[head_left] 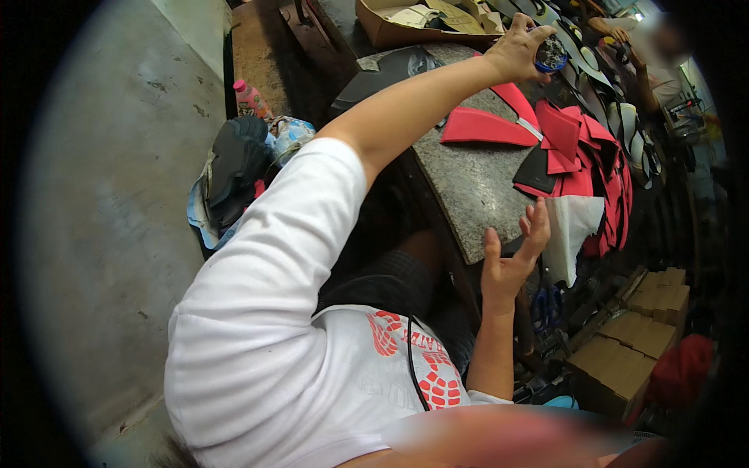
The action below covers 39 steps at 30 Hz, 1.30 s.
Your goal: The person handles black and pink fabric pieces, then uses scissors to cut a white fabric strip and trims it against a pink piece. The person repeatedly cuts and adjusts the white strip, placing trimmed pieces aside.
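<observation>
My left hand reaches far out over the back of a speckled stone slab. Its fingers close on a small round blue-rimmed container with dark contents. My right hand is raised at the slab's near edge, palm up, fingers apart and holding nothing. Just beyond its fingertips, a white sheet piece hangs over the edge. Flat red pieces lie on the slab, and more red pieces are heaped at its right side. A black piece rests beside that heap.
An open cardboard box with scraps stands at the back. Stacked cartons are at the lower right. Dark shoe soles and a pink bottle sit at the left by the wall. Another person is at the far right.
</observation>
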### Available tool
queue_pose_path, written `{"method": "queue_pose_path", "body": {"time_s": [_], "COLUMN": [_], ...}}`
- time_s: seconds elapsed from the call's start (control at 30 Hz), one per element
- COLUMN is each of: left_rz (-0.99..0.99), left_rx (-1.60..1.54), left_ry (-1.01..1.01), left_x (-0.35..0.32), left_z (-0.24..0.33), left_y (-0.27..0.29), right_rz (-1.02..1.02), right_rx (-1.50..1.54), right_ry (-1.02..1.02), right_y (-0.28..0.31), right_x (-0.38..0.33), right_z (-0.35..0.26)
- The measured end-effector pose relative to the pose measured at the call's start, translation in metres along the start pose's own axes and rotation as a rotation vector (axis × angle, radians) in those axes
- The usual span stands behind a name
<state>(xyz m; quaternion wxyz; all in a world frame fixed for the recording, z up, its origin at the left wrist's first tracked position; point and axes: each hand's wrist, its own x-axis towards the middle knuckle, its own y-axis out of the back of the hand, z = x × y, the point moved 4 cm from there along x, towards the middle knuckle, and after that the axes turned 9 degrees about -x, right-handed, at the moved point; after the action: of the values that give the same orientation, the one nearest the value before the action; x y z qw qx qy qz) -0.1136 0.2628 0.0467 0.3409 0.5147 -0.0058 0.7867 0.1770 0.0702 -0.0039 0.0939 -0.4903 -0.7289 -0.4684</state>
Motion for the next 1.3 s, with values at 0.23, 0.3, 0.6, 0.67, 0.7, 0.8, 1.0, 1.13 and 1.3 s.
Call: {"method": "queue_pose_path", "body": {"time_s": [0.23, 0.3, 0.6, 0.67, 0.7, 0.8, 1.0, 1.13, 1.3], "left_rz": [-0.216, -0.211, -0.483, -0.560, -0.314, -0.103, 0.129, -0.065, -0.306], "left_rx": [0.177, 0.302, 0.564, 0.883, 0.557, 0.175, -0.003, 0.089, 0.741], "left_ry": [0.295, 0.426, 0.337, 0.320, 0.511, 0.433, 0.771, 0.636, 0.177], "left_x": [0.006, 0.003, -0.010, -0.030, -0.035, -0.049, -0.070, -0.067, -0.054], "left_z": [-0.087, -0.098, -0.112, -0.135, -0.146, -0.153, -0.132, -0.115, -0.056], "left_y": [-0.080, -0.083, 0.056, 0.092, 0.110, 0.138, 0.179, 0.192, 0.133], "right_rz": [0.001, 0.001, -0.054, -0.053, -0.058, -0.051, -0.036, -0.028, 0.014], "right_rx": [-0.064, -0.079, -0.043, -0.029, -0.002, 0.006, -0.028, -0.033, -0.110], "right_ry": [0.142, 0.124, 0.069, 0.051, 0.046, 0.059, 0.033, 0.063, 0.154], "right_y": [-0.002, -0.002, 0.004, 0.005, 0.004, 0.004, 0.005, 0.003, 0.003], "right_x": [0.003, 0.004, 0.007, 0.007, 0.007, 0.008, 0.008, 0.008, 0.008], "right_z": [-0.002, 0.000, 0.005, 0.007, 0.007, 0.008, 0.010, 0.010, 0.007]}}
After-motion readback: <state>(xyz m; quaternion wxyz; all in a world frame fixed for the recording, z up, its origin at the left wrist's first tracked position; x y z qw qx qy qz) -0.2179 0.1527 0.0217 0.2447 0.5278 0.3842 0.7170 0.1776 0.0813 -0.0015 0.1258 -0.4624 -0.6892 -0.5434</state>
